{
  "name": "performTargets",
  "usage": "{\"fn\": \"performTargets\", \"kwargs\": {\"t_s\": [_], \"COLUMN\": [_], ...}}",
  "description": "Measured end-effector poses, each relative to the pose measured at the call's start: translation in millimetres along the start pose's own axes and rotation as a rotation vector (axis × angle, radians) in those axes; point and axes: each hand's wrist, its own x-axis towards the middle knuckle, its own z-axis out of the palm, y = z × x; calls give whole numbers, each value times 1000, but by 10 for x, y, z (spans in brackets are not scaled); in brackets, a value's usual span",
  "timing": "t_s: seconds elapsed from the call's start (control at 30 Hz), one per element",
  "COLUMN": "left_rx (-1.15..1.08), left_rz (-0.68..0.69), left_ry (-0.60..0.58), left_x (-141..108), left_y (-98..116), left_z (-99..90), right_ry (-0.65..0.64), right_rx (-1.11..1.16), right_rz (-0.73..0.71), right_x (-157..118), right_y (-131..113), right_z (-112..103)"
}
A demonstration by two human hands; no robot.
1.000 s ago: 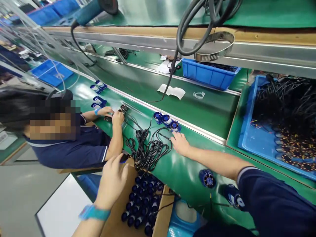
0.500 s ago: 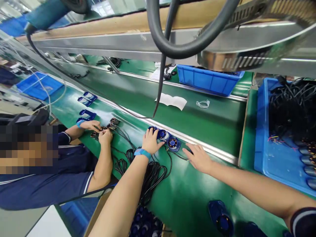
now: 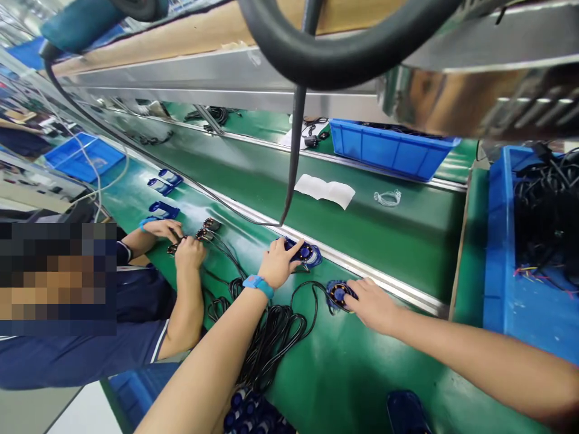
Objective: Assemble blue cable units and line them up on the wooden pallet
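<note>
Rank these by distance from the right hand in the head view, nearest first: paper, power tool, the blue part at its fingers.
1. Blue part: touching the right hand, left side.
2. Paper: across the metal rail.
3. Power tool: far upper left.

Right of centre lies a white paper (image 3: 324,188), beside it what looks like a clear plastic loop (image 3: 388,201); a blue bin (image 3: 384,150) stands farther up, a teal tool (image 3: 76,27) upper left.

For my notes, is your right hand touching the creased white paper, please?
No, your right hand touches a blue round-faced part clear of the paper.
</note>
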Motion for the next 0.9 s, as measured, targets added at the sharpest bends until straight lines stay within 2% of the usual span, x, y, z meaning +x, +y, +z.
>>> {"fn": "performTargets", "kwargs": {"t_s": [0.13,0.23,0.33,0.43,0.5,0.57,0.67,0.73,0.8,0.9], "left_rx": [-5,-65,-44,-109,-241,-398,-576,-591,-522,-334], "left_rz": [0,-24,-98,-142,-141,-102,-69,-62,-16,130], "left_ry": [87,10,-32,-59,-60,-27,5,-40,-81,-34], "left_x": [40,92,35,-146,-277,-371,-420,-419,-414,-384], "left_y": [-177,-197,-118,-44,-44,-93,-221,-290,-311,-253], "left_z": [71,163,201,212,239,284,330,318,284,258], "right_ry": [-84,-167,-198,-152,-56,5,-30,-56,-55,-36], "right_rx": [-22,12,189,338,309,217,104,56,29,23], "right_rz": [-8,37,-9,-20,44,57,18,67,166,278], "right_x": [-139,-165,-171,80,426,826,1293,1431,1454,1420], "right_y": [-64,-89,-8,86,98,79,41,8,-47,-168], "right_z": [-97,-312,-620,-806,-778,-657,-447,-354,-304,-280]}}
